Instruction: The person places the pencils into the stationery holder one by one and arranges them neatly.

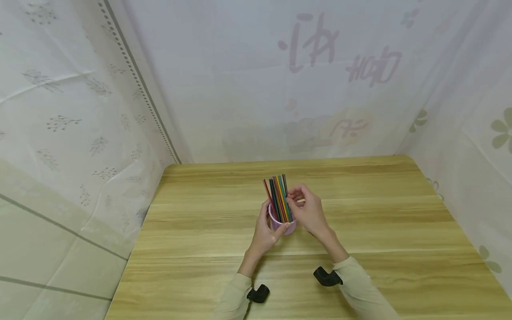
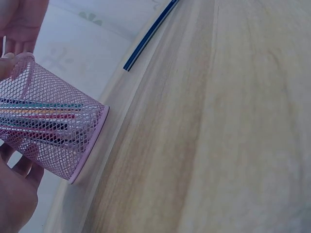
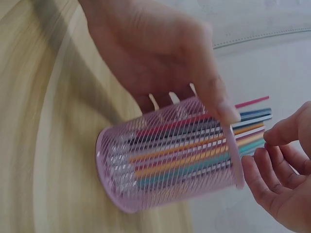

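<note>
A pink mesh pen holder (image 1: 289,230) stands tilted over the table with a bundle of coloured pencils (image 1: 280,195) in it, their ends sticking out past the rim. Around its side my left hand (image 1: 265,232) grips it, thumb at the rim, as the right wrist view also shows. At the right edge of the bundle, my right hand (image 1: 309,212) pinches a dark pencil with thumb and bent fingers. From the left wrist view, the base of the holder (image 2: 91,145) sits close over the tabletop.
The wooden table (image 1: 192,249) reaches back to a printed curtain (image 1: 256,89). A dark blue stick (image 2: 150,36) lies along the tabletop in the left wrist view. Black wrist devices (image 1: 328,276) are fixed at both sleeves.
</note>
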Available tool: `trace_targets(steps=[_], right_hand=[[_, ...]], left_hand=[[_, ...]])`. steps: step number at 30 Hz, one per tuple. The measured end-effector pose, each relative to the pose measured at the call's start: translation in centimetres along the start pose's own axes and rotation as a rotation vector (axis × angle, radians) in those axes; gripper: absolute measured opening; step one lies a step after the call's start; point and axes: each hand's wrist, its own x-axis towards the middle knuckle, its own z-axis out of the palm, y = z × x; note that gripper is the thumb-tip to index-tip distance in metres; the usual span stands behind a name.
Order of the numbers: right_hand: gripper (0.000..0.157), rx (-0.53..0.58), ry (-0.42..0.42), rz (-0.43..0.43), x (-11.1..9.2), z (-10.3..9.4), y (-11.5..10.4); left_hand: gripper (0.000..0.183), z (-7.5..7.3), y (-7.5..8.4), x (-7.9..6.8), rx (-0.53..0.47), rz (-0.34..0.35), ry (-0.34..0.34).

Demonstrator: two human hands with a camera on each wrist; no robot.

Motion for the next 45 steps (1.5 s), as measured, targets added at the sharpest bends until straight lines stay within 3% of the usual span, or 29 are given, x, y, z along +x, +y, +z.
trace_targets(steps=[8, 16, 27, 45], right_hand=[[0.017, -0.02, 0.038, 0.021, -1.1, -1.8, 1.0], [0.015, -0.022, 0.045, 0.1, -2.1, -3.0, 2.1], [0.015, -0.065, 0.042, 0.146, -3.5, -4.3, 3.0], [0.025, -0.128, -0.121, 0.233, -5.9, -5.5, 6.0]], left_hand=[[0.08, 0.1, 0.1, 0.1, -0.003, 0.004, 0.019], [0.082, 0.3, -0.2, -0.1, 0.0, 0.011, 0.024], [0.081, 0.2, -0.1, -0.1, -0.006, 0.008, 0.025], [0.082, 0.3, -0.3, -0.1, -0.015, 0.023, 0.02]])
